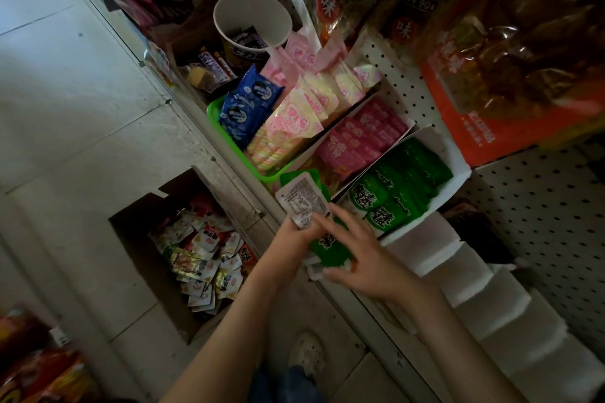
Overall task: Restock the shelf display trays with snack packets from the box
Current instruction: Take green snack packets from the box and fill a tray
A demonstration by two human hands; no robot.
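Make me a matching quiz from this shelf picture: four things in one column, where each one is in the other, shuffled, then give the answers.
Things
1. white paper cup
2. blue foil biscuit packets
3. brown cardboard box
4. stack of green foil snack packets

Places
A. on the pale tiled floor
B. held in the left hand
C. in the green plastic tray
D. upright beside the brown chocolate bars

Pairs: 1-D, 2-C, 3-A, 4-B

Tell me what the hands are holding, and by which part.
The left hand grips the green packets by their lower end; the right hand pinches the same packets at their right side, from above.
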